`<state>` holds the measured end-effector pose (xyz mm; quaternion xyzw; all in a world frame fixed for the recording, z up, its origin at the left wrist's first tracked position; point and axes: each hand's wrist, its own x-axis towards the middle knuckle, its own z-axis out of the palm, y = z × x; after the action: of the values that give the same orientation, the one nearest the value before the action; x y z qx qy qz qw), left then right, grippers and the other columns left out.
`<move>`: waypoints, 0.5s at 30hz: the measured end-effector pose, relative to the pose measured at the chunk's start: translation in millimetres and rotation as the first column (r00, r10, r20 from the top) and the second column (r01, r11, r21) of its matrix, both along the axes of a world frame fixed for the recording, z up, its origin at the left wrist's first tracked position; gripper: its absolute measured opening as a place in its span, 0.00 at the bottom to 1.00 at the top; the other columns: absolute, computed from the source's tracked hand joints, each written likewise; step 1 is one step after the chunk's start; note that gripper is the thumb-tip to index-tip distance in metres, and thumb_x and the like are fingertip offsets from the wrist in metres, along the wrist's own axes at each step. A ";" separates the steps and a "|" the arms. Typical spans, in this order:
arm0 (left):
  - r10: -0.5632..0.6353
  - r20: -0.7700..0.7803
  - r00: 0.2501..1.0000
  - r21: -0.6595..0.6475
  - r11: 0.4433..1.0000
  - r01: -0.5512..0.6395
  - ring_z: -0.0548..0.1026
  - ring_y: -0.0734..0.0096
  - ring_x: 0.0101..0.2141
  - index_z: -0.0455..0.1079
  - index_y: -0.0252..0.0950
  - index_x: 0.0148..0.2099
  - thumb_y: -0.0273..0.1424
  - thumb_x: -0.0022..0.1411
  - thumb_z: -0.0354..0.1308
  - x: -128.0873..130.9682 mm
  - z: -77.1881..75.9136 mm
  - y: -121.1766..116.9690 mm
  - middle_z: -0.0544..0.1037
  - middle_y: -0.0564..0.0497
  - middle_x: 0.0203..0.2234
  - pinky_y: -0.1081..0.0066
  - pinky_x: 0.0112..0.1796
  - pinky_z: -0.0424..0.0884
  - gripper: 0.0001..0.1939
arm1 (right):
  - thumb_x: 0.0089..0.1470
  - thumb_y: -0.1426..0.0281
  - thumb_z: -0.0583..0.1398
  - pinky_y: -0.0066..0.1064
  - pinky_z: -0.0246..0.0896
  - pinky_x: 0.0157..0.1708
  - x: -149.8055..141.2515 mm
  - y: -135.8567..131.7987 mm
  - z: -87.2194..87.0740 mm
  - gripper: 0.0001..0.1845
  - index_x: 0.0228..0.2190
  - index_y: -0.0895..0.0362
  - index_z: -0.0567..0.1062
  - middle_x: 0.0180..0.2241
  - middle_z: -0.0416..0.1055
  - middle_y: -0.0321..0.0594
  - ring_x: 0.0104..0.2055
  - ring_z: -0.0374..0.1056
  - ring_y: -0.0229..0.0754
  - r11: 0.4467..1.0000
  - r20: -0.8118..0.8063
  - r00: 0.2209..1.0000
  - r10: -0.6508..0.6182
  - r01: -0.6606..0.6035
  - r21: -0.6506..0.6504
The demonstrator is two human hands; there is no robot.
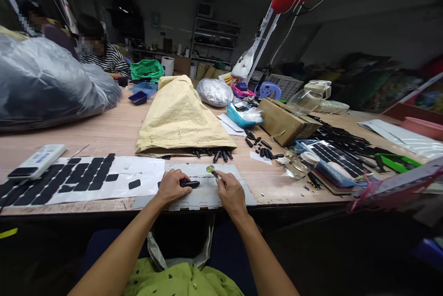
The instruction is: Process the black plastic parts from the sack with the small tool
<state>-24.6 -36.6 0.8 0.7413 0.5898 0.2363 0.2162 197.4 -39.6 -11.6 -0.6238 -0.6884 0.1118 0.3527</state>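
Just below the frame's centre, the left hand (174,186) has its fingers around a black cylinder (192,184) over the grey board (199,200); the right hand (231,194) grips a round-headed tool (210,169). A slack hold might let the cylinder roll.

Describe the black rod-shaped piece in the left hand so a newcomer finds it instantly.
Start from the large pale-yellow sack near the picture's middle. In front of it lies a flat grey board, where the left hand holds a glossy black rod-shaped piece. Unlike the loose black pieces at the sack's edge, it is gripped.
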 end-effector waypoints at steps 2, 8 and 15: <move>-0.015 -0.022 1.000 0.014 1.000 0.016 0.70 0.63 0.38 0.78 0.41 0.40 0.37 0.50 0.66 0.2 -1.2 0.1 0.77 0.52 0.32 0.65 0.40 0.63 0.13 | 0.57 0.73 0.55 0.29 0.58 0.39 5.7 12.8 -1.3 0.18 0.46 0.49 0.78 0.35 0.73 0.38 0.38 0.67 0.40 0.999 0.148 0.988 -0.039 0.041 -0.010; -0.116 -0.024 0.993 -0.010 0.993 0.115 0.69 0.63 0.40 0.80 0.46 0.37 0.36 0.51 0.67 -4.2 1.0 0.4 0.75 0.52 0.36 0.63 0.45 0.63 0.09 | 0.58 0.74 0.56 0.30 0.52 0.40 5.1 31.0 -14.1 0.18 0.46 0.47 0.79 0.34 0.71 0.38 0.39 0.61 0.41 0.998 0.308 0.950 -0.057 0.048 0.037; -0.460 -0.023 0.888 -0.122 0.883 0.454 0.56 0.46 0.60 0.81 0.49 0.34 0.38 0.43 0.72 -14.7 5.1 -27.5 0.61 0.57 0.63 0.52 0.60 0.52 0.12 | 0.58 0.73 0.56 0.31 0.51 0.39 3.5 28.5 -18.8 0.17 0.46 0.48 0.78 0.34 0.70 0.39 0.38 0.59 0.42 0.996 0.311 0.948 -0.066 0.042 0.082</move>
<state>-39.3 -64.1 5.8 0.8518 0.4163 0.1258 0.2921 200.9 -11.1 -30.4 -0.6387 -0.7221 -0.0239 0.2648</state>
